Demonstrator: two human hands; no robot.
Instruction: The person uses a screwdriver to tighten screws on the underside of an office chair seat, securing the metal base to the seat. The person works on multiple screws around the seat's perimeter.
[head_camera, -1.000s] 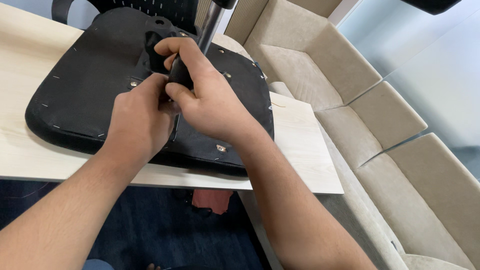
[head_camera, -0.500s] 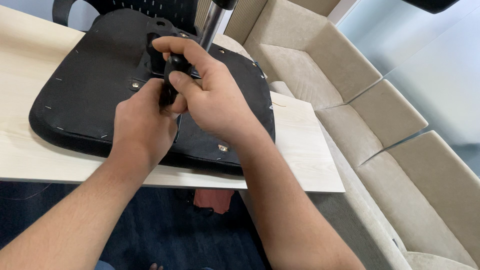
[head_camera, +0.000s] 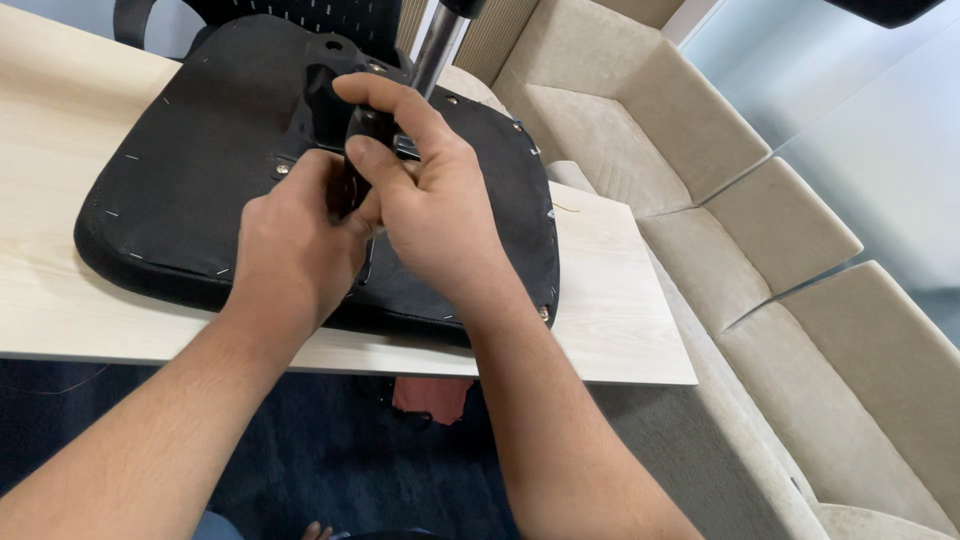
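— Black fabric, stapled round the edge: is that a chair seat (head_camera: 200, 200) lying upside down?

— Yes, underside up on the pale wooden tabletop (head_camera: 620, 320). It covers most of the right half of the top, its near edge close to the tabletop's near edge and its right corner close to the right edge. Its long axis runs from the left near side toward the far right corner.

— Where are the hands?

— Both meet over the middle of the seat. The right hand (head_camera: 435, 205) is curled round a small black part (head_camera: 362, 128) that stands on the seat's underside; the forefinger hooks over its top and the thumb presses its near side. The left hand (head_camera: 295, 235) sits just beside it, touching the right, fingers bent and tucked under toward the same part. Whether the left fingertips pinch anything I cannot tell; they are hidden behind the knuckles.

— Which way does that part point?

— It looks upright, rising from the seat toward the camera, but the hands cover most of it.

— Anything else nearby?

— A grey metal pole (head_camera: 437, 45) rises at the far edge of the seat, tilted a little to the right. A beige sofa (head_camera: 760, 220) stands past the tabletop's right edge, and something reddish (head_camera: 432, 397) lies on the dark floor under the near edge.
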